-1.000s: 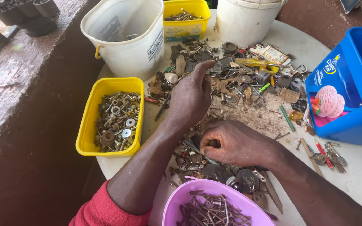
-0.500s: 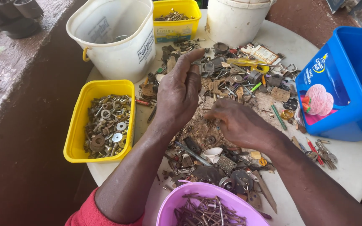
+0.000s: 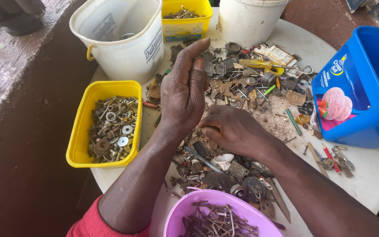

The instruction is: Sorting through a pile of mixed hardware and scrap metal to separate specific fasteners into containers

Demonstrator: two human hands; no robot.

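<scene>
Since a moment ago the left hand (image 3: 184, 90) has lifted off the scrap pile (image 3: 237, 109) and now stands edge-up above it, fingers straight and loose, palm turned toward the right, nothing seen in its grasp. Just right of it, the right hand (image 3: 233, 131) lies knuckles-up on the pile, fingertips curled under; whether they pinch anything cannot be told. Left of the pile sits a yellow tray (image 3: 80, 127) of washers and bolts, hanging slightly over the round table's (image 3: 369, 184) edge. Beyond the pile stand a white bucket (image 3: 123, 39) and a white tub (image 3: 248, 19). Right of it a blue tub (image 3: 365, 101) overhangs the rim. Nearest the person, a purple bowl (image 3: 185, 215) of nails touches the pile. Bare tabletop shows only along the right rim.
</scene>
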